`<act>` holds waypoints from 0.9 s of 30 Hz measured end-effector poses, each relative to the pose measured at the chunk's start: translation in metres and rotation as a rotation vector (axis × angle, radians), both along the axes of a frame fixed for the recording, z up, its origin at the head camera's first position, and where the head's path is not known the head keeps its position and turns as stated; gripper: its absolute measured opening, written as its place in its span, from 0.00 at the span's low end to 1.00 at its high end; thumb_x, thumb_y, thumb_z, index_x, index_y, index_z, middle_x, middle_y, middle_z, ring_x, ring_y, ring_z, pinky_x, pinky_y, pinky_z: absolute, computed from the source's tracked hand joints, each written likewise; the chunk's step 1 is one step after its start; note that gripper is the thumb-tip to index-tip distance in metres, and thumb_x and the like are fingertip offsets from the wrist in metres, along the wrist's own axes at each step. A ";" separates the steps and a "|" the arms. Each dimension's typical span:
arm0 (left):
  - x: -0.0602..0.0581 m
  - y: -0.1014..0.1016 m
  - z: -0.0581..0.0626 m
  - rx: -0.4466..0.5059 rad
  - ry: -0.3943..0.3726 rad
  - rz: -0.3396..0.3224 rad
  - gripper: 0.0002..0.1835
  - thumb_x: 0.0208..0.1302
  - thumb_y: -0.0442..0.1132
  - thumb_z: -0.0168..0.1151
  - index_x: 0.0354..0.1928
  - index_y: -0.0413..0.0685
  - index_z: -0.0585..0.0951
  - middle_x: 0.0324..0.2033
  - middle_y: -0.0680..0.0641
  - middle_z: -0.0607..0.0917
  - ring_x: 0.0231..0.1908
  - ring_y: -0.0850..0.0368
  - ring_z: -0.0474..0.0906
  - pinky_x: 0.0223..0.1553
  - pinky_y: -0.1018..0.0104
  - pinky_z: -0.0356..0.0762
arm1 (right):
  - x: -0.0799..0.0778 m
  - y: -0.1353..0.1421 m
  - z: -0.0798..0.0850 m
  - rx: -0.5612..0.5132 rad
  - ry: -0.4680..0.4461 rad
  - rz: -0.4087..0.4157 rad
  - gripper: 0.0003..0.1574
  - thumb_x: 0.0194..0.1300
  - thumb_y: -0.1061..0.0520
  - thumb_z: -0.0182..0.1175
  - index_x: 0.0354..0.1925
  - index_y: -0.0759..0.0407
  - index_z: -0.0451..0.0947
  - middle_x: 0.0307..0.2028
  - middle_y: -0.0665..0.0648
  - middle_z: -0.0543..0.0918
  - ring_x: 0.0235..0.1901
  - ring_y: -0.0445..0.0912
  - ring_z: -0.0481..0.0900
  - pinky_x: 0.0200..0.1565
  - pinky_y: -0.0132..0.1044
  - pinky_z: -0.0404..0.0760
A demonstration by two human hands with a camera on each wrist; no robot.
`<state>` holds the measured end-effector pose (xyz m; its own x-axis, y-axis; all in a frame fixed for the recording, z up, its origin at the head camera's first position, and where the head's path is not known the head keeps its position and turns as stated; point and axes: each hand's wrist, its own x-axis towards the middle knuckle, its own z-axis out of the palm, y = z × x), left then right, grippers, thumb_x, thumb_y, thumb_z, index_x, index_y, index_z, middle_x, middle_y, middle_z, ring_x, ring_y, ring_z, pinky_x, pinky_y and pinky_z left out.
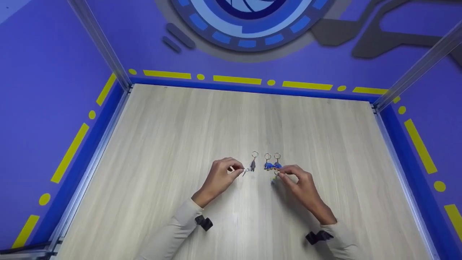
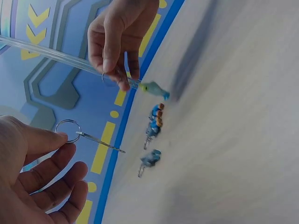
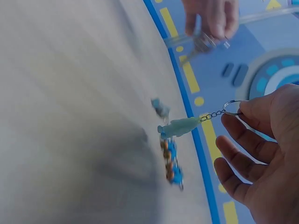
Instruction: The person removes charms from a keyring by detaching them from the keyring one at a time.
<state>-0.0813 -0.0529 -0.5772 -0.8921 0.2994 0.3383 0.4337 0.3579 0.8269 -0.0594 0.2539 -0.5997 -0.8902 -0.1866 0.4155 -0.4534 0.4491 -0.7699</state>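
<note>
My left hand (image 1: 221,177) pinches a metal ring (image 2: 68,131) between thumb and forefinger. From that ring sticks a thin metal piece (image 2: 100,142), key-like and seen edge-on. Across from it, my right hand (image 1: 300,182) pinches the ring (image 3: 230,108) of a keychain by thumb and forefinger. A short chain hangs there with a pale green figure (image 3: 181,127) with a blue end, held above the table. Between the hands lie a grey figure keychain (image 1: 253,165) and two blue-and-orange figure keychains (image 1: 268,165), side by side, rings pointing away from me.
The keychains lie on a light wood-grain table (image 1: 180,126). Blue-purple panels (image 1: 54,90) with yellow markings stand around its back and sides, joined by metal corner posts (image 1: 103,43). Each wrist carries a small black camera mount (image 1: 204,222).
</note>
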 end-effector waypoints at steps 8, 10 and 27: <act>-0.005 -0.007 -0.016 -0.042 -0.071 0.057 0.03 0.68 0.26 0.74 0.38 0.40 0.92 0.35 0.49 0.92 0.37 0.58 0.86 0.43 0.46 0.89 | -0.006 0.031 -0.010 0.117 -0.165 -0.132 0.05 0.71 0.67 0.73 0.42 0.58 0.89 0.42 0.51 0.91 0.45 0.46 0.88 0.53 0.37 0.86; -0.008 -0.006 -0.019 -0.062 -0.092 0.066 0.03 0.69 0.27 0.74 0.39 0.41 0.92 0.35 0.50 0.92 0.38 0.59 0.86 0.43 0.50 0.89 | -0.010 0.035 -0.013 0.141 -0.198 -0.152 0.02 0.73 0.65 0.73 0.41 0.60 0.89 0.42 0.52 0.91 0.45 0.47 0.88 0.53 0.43 0.86; -0.049 0.006 -0.043 -0.202 -0.121 0.103 0.03 0.68 0.28 0.74 0.37 0.41 0.91 0.33 0.47 0.92 0.35 0.57 0.86 0.42 0.61 0.85 | -0.055 0.044 -0.032 0.258 -0.295 -0.227 0.04 0.76 0.65 0.69 0.43 0.67 0.88 0.43 0.62 0.85 0.50 0.56 0.76 0.52 0.49 0.73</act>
